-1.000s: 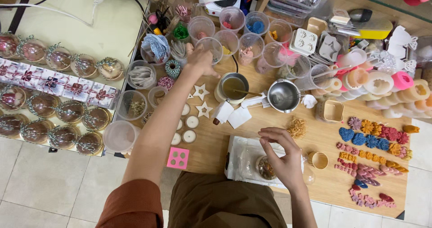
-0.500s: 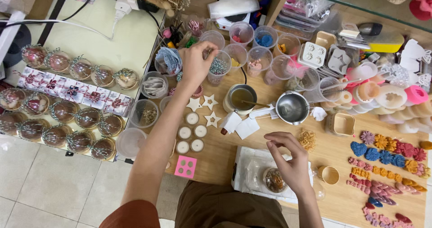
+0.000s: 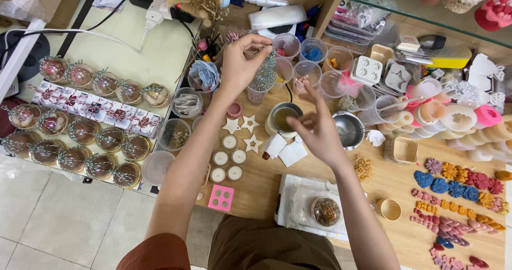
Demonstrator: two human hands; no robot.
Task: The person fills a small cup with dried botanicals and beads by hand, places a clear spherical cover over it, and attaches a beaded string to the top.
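Your left hand (image 3: 242,62) pinches a silvery-green sprig (image 3: 265,75) above a clear plastic cup (image 3: 257,93) at the back of the wooden surface (image 3: 261,190); your right hand (image 3: 319,129) hovers beside a metal pot (image 3: 281,118), fingers (image 3: 321,97) loosely spread, gripping nothing.

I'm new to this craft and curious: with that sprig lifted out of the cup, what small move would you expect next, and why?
Probably the left hand carries the frosted green sprig down to the small round jar of dried bits near the person. The sprig hangs pinched above the clear plastic cup, and the right hand waits open and empty between them.
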